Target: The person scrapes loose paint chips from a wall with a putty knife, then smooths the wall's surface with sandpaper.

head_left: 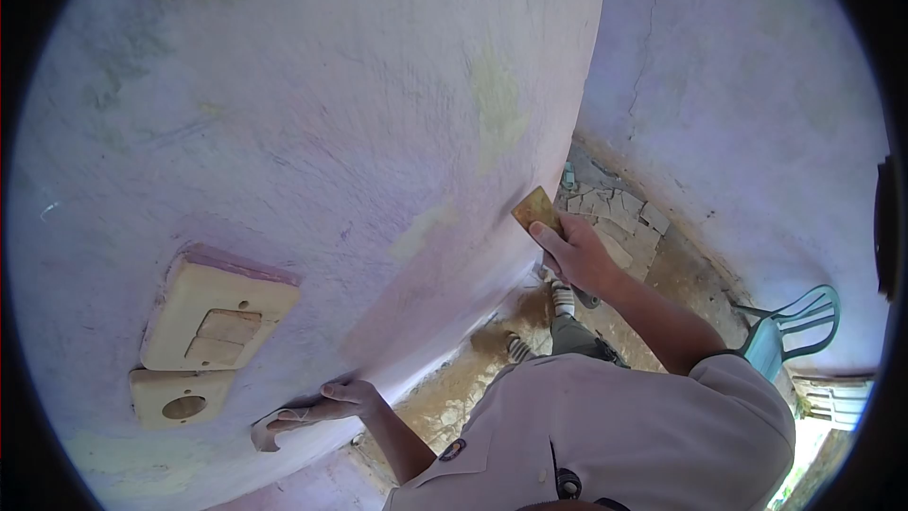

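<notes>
My right hand is closed on a flat, yellow-brown rectangular piece, thumb on its near face. The piece is close to the pale purple wall; whether it touches cannot be made out. Lower left, my left hand reaches against the same wall with a pale, curled sheet at its fingers, its far edge bent away. Scratches and yellowish patches mark the wall around the hands. Just above the left hand is a cream switch plate, with a cream plate with a round hole below it.
A second purple wall with a long crack rises on the right. Broken tiles lie on the dusty floor between the walls. A green plastic chair stands at the right. My feet in striped socks are near the wall's base.
</notes>
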### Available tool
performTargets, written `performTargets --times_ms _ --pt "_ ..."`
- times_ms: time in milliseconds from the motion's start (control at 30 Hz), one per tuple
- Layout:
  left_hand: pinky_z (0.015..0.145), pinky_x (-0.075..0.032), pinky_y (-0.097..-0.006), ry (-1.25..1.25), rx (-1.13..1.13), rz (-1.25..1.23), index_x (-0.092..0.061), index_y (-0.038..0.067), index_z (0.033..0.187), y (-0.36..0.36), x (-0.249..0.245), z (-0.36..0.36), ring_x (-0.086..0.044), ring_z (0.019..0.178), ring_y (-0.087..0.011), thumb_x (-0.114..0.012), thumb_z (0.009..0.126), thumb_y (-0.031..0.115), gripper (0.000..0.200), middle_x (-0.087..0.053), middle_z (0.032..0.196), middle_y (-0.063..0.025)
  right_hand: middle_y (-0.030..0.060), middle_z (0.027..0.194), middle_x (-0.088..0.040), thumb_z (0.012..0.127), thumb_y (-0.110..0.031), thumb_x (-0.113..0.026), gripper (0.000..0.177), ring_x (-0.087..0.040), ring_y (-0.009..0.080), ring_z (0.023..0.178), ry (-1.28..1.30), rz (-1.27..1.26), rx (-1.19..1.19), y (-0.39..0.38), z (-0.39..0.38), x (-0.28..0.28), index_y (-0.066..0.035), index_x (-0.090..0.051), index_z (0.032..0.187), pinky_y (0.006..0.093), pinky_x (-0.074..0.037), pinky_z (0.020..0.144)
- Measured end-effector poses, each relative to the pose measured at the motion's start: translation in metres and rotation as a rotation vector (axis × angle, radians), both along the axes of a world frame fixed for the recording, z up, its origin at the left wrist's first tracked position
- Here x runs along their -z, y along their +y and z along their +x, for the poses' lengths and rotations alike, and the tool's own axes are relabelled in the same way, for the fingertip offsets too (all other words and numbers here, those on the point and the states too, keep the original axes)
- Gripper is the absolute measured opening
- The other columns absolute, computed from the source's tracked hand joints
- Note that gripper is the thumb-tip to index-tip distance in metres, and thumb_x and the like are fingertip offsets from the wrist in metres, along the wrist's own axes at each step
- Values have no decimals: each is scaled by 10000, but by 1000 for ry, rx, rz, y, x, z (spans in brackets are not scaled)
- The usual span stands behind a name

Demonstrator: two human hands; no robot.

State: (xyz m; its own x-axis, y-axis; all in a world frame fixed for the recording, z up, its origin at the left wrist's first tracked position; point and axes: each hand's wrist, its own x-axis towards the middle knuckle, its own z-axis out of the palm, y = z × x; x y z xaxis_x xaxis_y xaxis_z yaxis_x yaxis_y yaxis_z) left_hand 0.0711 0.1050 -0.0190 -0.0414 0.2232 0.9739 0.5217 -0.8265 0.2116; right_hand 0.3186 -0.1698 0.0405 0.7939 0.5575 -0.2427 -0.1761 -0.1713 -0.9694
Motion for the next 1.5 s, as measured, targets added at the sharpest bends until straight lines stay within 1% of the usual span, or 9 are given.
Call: performTargets --times_ms 433,700,900,933,1067,1167,1333,1433,1500 --pt "1127 -27 -586 54 -91 -20 -123 2 1495 -3 2 -6 -20 1440 -418 -348 984 355 660 -34 1543 -280 -34 508 -418 976 -320 -512 318 -356 50 385 -86 21 -5 12 5 -14 -43 -488 823 244 -311 362" --pt "1117 -35 -597 79 -144 16 -151 10 1493 -1 2 -8 -48 1433 -442 -366 985 359 653 -63 1542 -282 24 603 -511 974 -293 -514 250 -457 81 401 328 138 35 -19 -43 33 -49 -496 921 240 -370 366" --pt "1106 -15 -615 73 -100 14 -136 63 1506 3 9 -13 -43 1431 -451 -374 993 343 631 -37 1553 -263 147 900 -636 935 -105 -538 115 -633 186 656 739 369 -203 -51 -84 95 -61 -472 1019 295 -528 610" --pt "1107 -10 -613 76 -82 6 -124 66 1509 3 9 -14 -37 1433 -448 -374 994 347 638 -30 1553 -263 165 978 -643 896 -30 -544 210 -655 214 799 795 332 -307 -61 -84 96 -46 -483 1096 332 -529 787" --pt "1113 14 -600 82 -90 -104 -81 66 1514 -14 3 -7 -7 1437 -440 -370 997 377 668 -7 1555 -262 119 1028 -626 858 -21 -561 472 -625 172 848 788 447 -461 -84 -80 105 -26 -430 1312 314 -471 894" --pt "1120 45 -587 12 -94 -248 -54 54 1513 -31 0 10 28 1439 -427 -370 988 442 725 17 1558 -250 105 1044 -609 840 -19 -563 542 -602 162 882 855 492 -467 -95 -48 106 -16 -396 1356 319 -481 847" --pt "1114 61 -605 -55 -95 -363 -34 70 1516 -53 18 54 66 1440 -409 -373 968 511 780 56 1558 -240 50 993 -584 793 -11 -639 451 -572 112 766 119 148 -435 -113 5 67 -33 -573 1239 246 -466 686" --pt "1094 73 -629 -3 -40 -339 -41 80 1518 -83 12 85 108 1426 -438 -412 960 498 789 71 1552 -256 37 942 -601 752 15 -690 453 -566 100 794 -4 -120 -346 -138 39 27 -22 -591 1192 241 -462 710" --pt "1082 78 -643 51 30 -311 -45 72 1516 -103 5 108 123 1418 -455 -446 948 496 815 80 1546 -271 32 894 -611 746 29 -708 354 -587 106 789 -137 43 -250 -155 65 33 -21 -595 1078 234 -468 701"
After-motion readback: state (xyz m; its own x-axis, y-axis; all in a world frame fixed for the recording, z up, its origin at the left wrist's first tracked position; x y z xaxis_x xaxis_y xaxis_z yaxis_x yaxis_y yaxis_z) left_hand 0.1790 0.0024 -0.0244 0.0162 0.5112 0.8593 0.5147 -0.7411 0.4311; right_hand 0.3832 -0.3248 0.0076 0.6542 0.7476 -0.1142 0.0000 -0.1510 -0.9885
